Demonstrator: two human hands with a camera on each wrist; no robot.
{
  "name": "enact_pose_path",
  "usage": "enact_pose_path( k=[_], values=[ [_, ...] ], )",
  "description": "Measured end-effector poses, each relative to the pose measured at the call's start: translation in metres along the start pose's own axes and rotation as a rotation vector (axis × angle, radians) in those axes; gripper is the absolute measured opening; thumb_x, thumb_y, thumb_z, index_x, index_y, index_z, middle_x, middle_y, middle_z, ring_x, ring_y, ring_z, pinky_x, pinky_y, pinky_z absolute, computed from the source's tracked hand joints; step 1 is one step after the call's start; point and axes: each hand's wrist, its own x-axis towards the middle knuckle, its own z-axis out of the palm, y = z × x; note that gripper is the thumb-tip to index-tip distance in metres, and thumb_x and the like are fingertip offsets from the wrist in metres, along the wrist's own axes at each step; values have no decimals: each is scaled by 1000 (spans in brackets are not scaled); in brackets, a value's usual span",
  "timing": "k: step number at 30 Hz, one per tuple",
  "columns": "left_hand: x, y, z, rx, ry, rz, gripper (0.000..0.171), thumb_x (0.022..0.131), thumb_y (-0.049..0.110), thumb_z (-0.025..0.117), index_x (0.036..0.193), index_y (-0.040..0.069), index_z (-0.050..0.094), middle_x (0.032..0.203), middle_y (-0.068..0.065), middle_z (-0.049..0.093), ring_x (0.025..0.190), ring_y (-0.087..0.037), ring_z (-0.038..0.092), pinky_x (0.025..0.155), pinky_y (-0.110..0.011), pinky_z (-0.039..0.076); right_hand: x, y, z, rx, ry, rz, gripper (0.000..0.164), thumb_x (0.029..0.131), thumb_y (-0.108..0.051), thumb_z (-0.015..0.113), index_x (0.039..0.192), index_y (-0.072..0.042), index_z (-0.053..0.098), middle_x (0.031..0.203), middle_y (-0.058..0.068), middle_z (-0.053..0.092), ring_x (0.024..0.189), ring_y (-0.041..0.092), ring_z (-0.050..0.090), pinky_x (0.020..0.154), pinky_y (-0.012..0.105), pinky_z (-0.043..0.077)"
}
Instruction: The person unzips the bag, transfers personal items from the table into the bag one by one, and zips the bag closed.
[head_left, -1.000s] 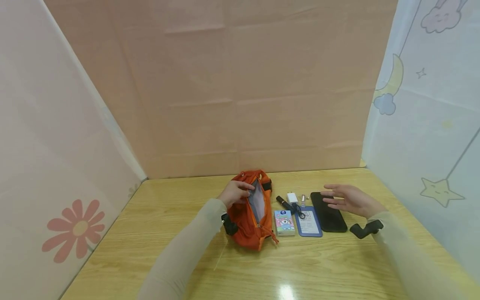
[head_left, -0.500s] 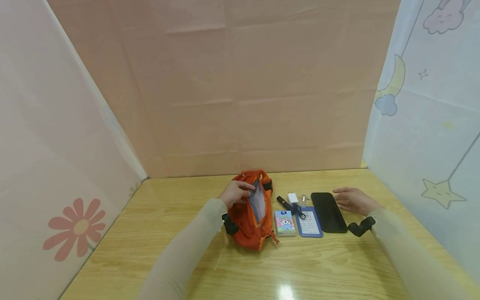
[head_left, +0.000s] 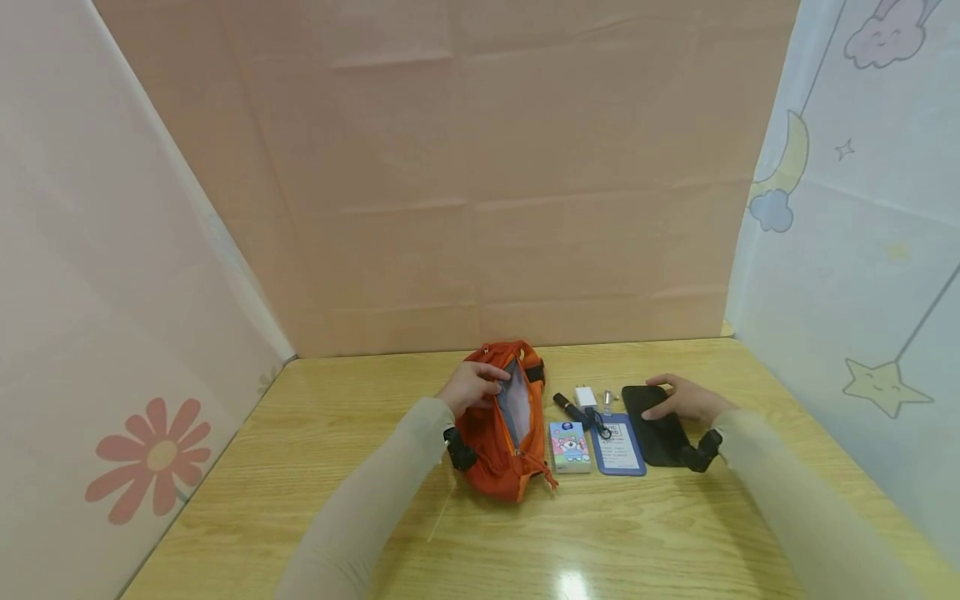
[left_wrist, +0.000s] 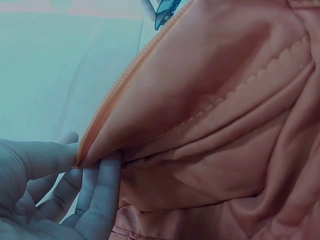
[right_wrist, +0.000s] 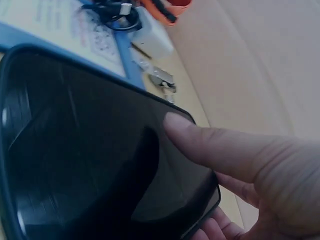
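An orange zip bag (head_left: 491, 462) lies with its mouth open, its pale lining showing. My left hand (head_left: 472, 385) pinches the bag's zip edge (left_wrist: 116, 92) between thumb and fingers, holding it aside. To the right, a black smartphone (head_left: 654, 425) lies screen up. My right hand (head_left: 686, 398) grips it by its far right part, thumb over the screen (right_wrist: 100, 150) and fingers at the edge and partly hidden beneath. Left of the phone is a blue-framed card holder (head_left: 619, 450) with a metal clip (head_left: 607, 398).
A small box with a cartoon bear (head_left: 570, 450) stands beside the bag. Behind it lie a black lipstick-like tube (head_left: 568, 407), a white charger plug (head_left: 585, 397) and a dark coiled cable (head_left: 602, 426). Cloth screens (head_left: 480, 208) enclose the wooden table (head_left: 315, 467) on three sides.
My right hand first drew back to the right of the phone, then came in left onto it and took hold. The left hand and the bag stay as they were.
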Motion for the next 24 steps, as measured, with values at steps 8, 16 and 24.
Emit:
enact_pose_path(
  k=[8, 16, 24],
  values=[
    [1, -2, 0, 5, 5, 0, 28, 90, -3, 61, 118, -1, 68, 106, -12, 63, 82, -15, 58, 69, -32, 53, 3, -3, 3, -110, 35, 50, 90, 73, -27, 85, 140, 3, 33, 129, 40, 43, 111, 46, 50, 99, 63, 33],
    [0, -2, -1, 8, -1, 13, 25, 89, -5, 61, 110, 3, 72, 100, -9, 63, 83, -17, 61, 71, -35, 54, 2, -13, 2, -58, -21, 83, 77, 75, -14, 83, 130, 4, 32, 108, 24, 61, 94, 33, 60, 86, 49, 46],
    [3, -3, 1, 8, 19, -6, 28, 90, -4, 60, 117, 0, 68, 110, -13, 62, 84, -16, 58, 68, -31, 53, 4, -17, 1, -96, -13, 120, 74, 74, -16, 84, 124, 5, 34, 112, 27, 55, 101, 39, 51, 95, 57, 37]
  ],
)
